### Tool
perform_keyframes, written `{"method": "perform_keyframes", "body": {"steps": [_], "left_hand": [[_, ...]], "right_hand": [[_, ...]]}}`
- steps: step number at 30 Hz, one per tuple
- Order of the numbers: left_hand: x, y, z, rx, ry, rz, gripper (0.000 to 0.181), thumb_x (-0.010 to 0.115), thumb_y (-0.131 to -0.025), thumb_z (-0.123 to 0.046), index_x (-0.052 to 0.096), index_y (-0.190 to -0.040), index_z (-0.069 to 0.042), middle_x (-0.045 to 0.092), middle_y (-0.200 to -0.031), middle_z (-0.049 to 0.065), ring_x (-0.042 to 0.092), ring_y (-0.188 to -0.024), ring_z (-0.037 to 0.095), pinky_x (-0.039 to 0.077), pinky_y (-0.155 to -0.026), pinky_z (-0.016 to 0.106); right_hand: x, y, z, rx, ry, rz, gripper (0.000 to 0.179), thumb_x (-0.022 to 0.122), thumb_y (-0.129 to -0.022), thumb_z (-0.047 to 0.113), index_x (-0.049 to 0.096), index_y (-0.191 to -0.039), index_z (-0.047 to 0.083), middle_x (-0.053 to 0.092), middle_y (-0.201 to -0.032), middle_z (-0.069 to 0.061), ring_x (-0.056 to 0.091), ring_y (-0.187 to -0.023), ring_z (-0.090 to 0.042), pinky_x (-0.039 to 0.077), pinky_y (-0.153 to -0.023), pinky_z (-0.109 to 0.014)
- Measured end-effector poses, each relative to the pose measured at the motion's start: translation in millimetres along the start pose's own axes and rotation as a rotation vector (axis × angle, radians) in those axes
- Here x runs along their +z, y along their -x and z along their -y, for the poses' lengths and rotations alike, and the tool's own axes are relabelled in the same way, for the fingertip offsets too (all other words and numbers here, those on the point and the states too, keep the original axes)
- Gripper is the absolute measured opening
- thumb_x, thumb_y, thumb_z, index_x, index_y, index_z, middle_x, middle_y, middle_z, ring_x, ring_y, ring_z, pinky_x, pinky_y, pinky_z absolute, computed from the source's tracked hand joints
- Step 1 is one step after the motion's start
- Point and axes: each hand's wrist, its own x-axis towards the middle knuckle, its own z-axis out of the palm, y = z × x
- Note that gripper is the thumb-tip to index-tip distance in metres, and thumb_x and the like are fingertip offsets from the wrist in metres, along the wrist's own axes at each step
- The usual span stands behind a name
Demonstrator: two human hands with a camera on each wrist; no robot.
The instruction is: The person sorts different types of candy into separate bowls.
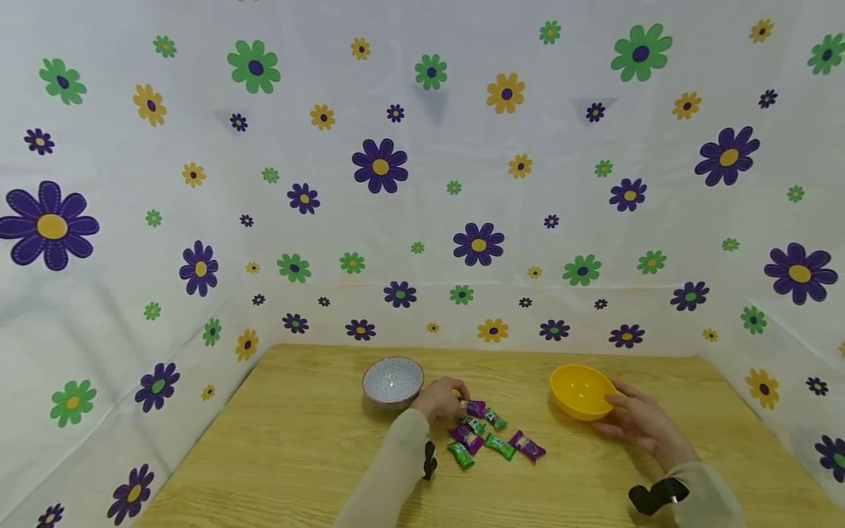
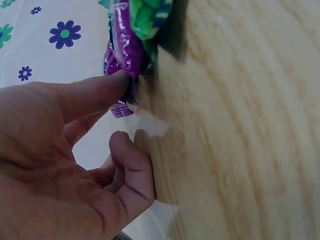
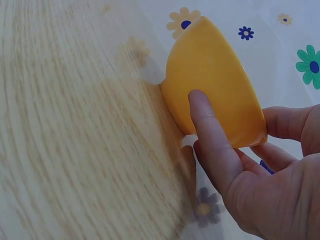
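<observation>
In the head view, my left hand point(image 1: 441, 398) reaches down at the far side of a small pile of wrapped candies. Its thumb and a finger pinch a purple-wrapped candy point(image 1: 474, 408); the other fingers curl beneath in the left wrist view. Beside it lie a green-wrapped candy point(image 1: 495, 419) and a purple one point(image 1: 467, 438). At the right, my right hand point(image 1: 643, 423) holds a yellow bowl point(image 1: 581, 392) by its near right side. In the right wrist view, one finger point(image 3: 205, 115) lies along the bowl's outer wall and another touches its rim.
A patterned grey-white bowl point(image 1: 393, 383) with a dark red rim stands just left of my left hand. Nearer on the wooden table point(image 1: 284, 455) lie more candies, including a green one point(image 1: 499, 446) and a purple one point(image 1: 527, 446). A flower-printed white sheet point(image 1: 429, 213) encloses the table's back and sides.
</observation>
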Motion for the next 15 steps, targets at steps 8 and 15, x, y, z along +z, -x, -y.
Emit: {"method": "perform_keyframes", "body": {"steps": [8,15], "left_hand": [[-2.0,6.1,4.5,0.023,-0.005,-0.023,0.014,0.074,-0.084,-0.004,0.064,-0.089,-0.013,0.052,-0.080,0.004,0.041,-0.058,0.015,0.031,-0.049,0.027],[-2.0,9.5,1.7,0.061,-0.015,-0.036,0.014,0.074,-0.084,-0.005,0.064,-0.090,-0.012,0.053,-0.082,0.004,0.041,-0.060,0.015,0.031,-0.050,0.026]], "right_hand": [[6.6,-1.8,-0.1,0.010,-0.039,0.027,0.068,0.040,-0.105,0.010,-0.002,-0.158,0.011,-0.002,-0.160,-0.029,0.062,-0.096,-0.012,0.054,-0.093,-0.045],[5.6,2.3,2.0,0.010,-0.043,0.030,0.071,0.042,-0.104,0.009,-0.004,-0.157,0.011,-0.006,-0.160,-0.030,0.061,-0.094,-0.011,0.054,-0.093,-0.044]]}}
